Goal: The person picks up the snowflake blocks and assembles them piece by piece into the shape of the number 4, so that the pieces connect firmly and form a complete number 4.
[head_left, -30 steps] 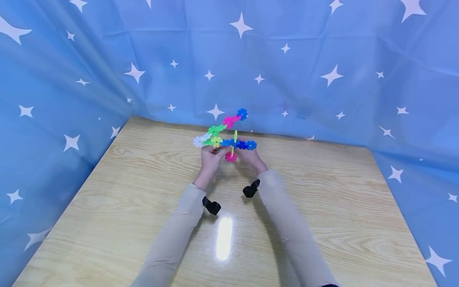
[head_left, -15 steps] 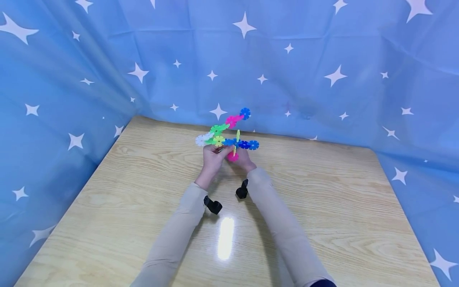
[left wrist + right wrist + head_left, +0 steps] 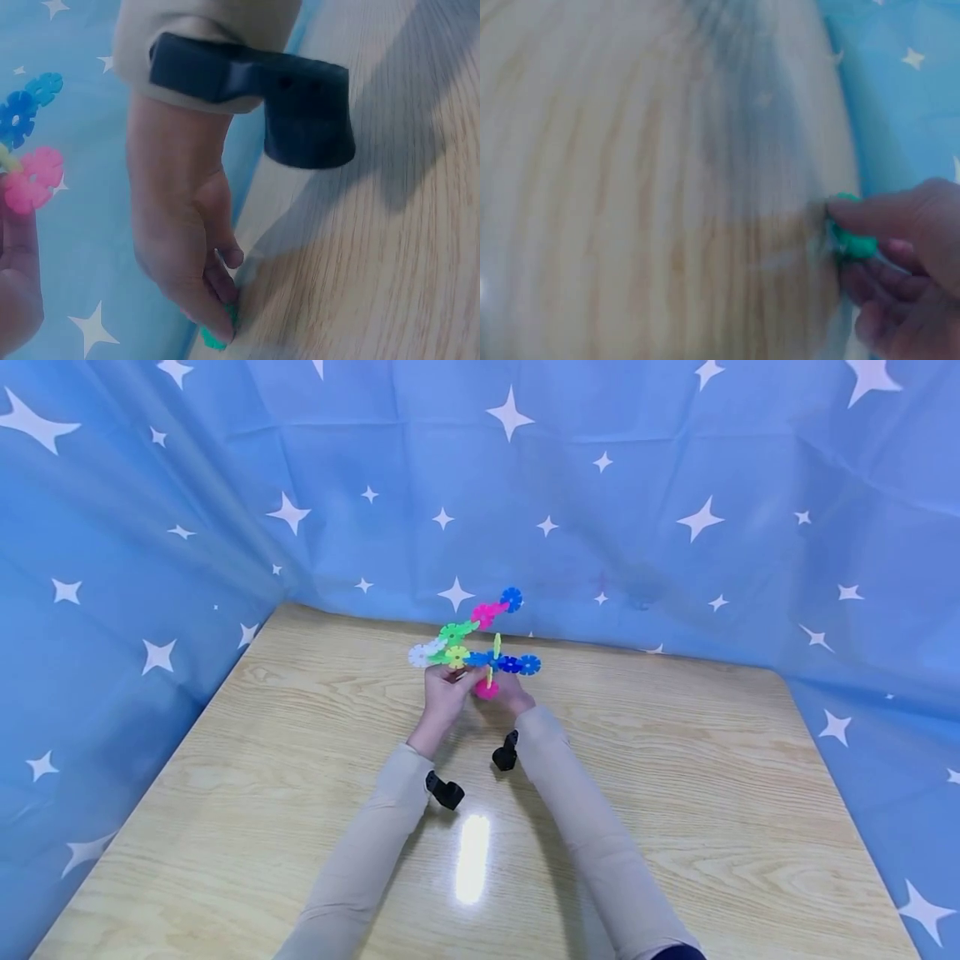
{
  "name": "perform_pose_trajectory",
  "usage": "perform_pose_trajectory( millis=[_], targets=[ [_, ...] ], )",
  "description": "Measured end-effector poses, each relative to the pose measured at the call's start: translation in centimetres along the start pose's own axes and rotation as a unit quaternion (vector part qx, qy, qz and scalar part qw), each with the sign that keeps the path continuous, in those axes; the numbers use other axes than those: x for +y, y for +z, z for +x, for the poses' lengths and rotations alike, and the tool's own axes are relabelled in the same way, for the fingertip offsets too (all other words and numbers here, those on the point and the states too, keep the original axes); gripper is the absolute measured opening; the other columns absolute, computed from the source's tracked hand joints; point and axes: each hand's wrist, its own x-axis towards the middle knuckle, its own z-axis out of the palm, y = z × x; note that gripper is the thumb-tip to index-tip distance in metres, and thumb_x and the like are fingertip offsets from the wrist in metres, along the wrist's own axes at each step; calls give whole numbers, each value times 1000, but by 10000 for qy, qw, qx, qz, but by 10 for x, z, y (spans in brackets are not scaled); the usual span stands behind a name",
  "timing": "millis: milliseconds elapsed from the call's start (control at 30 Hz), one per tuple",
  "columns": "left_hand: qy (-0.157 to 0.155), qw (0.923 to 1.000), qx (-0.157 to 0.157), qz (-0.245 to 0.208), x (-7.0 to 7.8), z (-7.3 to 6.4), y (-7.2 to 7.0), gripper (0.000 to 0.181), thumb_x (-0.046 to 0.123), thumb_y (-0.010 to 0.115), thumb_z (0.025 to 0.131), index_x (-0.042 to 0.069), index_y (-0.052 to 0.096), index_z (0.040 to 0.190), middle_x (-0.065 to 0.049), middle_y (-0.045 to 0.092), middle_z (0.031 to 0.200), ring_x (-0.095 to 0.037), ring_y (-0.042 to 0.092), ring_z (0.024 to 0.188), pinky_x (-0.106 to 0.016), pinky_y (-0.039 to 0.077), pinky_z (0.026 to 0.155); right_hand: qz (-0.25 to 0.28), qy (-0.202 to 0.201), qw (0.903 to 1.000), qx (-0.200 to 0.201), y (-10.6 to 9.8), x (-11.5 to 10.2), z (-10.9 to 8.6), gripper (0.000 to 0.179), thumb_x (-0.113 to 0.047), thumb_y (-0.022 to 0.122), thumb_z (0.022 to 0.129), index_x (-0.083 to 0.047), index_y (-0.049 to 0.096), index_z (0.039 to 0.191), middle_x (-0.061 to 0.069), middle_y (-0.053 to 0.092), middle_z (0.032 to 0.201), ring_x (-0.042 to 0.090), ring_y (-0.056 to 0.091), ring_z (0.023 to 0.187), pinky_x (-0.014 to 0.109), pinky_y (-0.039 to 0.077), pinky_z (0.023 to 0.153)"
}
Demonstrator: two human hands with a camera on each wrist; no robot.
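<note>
A chain of interlocking snowflake discs [image 3: 491, 662] in white, green, yellow, pink and blue is held up over the far part of the table. My left hand [image 3: 442, 692] grips it from below, its thumb reaching toward the pink disc [image 3: 487, 690] at the bottom. Partly hidden behind the discs is my right hand [image 3: 514, 695]. In the left wrist view that right hand [image 3: 176, 217] points down and pinches a green disc [image 3: 214, 339] in its fingertips. The right wrist view shows the same green disc [image 3: 855, 246] between thumb and fingers.
The wooden table [image 3: 675, 793] spreads around both forearms. Behind its far edge hangs a blue cloth [image 3: 637, 485] with white stars. Black wrist cameras stick out from both cuffs, the left one [image 3: 446, 792] and the right one [image 3: 505, 753].
My right hand has shifted left, further in behind the discs. The left hand keeps its grip on the chain. Over the last half second almost nothing moves.
</note>
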Motion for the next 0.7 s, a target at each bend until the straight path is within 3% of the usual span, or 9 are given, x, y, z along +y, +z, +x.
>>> perform_pose_trajectory(
  millis=[67,133,200,267,333,400,433,533,700],
  targets=[
    [-12,10000,13,-47,-1,0,0,14,-14,67,77,-2,67,70,-7,67,70,-5,64,72,-17,54,65,-194,-506,9982,274,16,49,35,34,-50,58,85,-17,64,88,0,60,80,14,54,80,28,46,76],
    [-33,9999,6,-131,-2,0,0,14,-14,67,77,-3,67,69,-9,66,70,-6,64,72,-17,54,64,-177,-983,9928,657,21,71,48,33,-49,63,82,-17,57,76,-3,50,66,13,47,66,26,41,62],
    [-72,9998,9,-194,-3,0,0,14,-14,67,77,-4,65,68,-8,64,68,-6,63,70,-16,52,61,98,-1086,9909,794,9,48,25,31,-42,68,82,-15,54,73,-2,47,64,13,45,63,26,39,59],
    [-88,9998,-8,-187,-4,0,0,13,-15,66,77,-8,63,67,-5,61,65,-5,61,67,-15,50,58,414,-943,9903,936,-8,10,-8,23,-24,68,85,-7,55,75,4,50,66,18,46,63,25,38,57],
    [-83,9998,-31,-173,-4,0,0,10,-15,66,78,-12,61,69,0,60,63,-4,60,66,-15,50,58,576,-687,9911,985,-27,-27,-38,13,-11,62,89,0,56,85,12,56,76,23,52,71,24,42,63],
    [-69,9999,-53,-127,-4,-1,1,8,-15,65,78,-18,59,74,5,61,64,-3,59,66,-15,51,61,840,-568,9878,1182,-41,-49,-59,11,-2,55,91,6,58,98,19,61,88,29,58,81,23,49,71],
    [-53,9999,-64,-95,-3,-1,1,9,-15,65,78,-20,58,76,7,61,65,-2,59,67,-15,51,62,895,-416,9875,1229,-47,-56,-64,17,3,52,91,10,56,106,23,61,97,34,58,89,26,51,77],
    [-46,10000,-60,-62,-3,-1,1,7,-15,65,78,-19,59,78,6,63,67,-2,60,68,-15,52,64,1279,-570,9794,1452,-65,-66,-78,29,16,47,85,13,54,113,28,58,109,38,55,102,34,49,90],
    [-65,9999,-93,-105,-3,-1,1,15,-15,67,77,-2,65,69,-1,64,66,-3,61,68,-15,52,62,1542,-1054,9651,1835,-89,-56,-81,20,12,53,88,9,59,107,26,60,98,27,58,86,22,49,73]
  ],
)
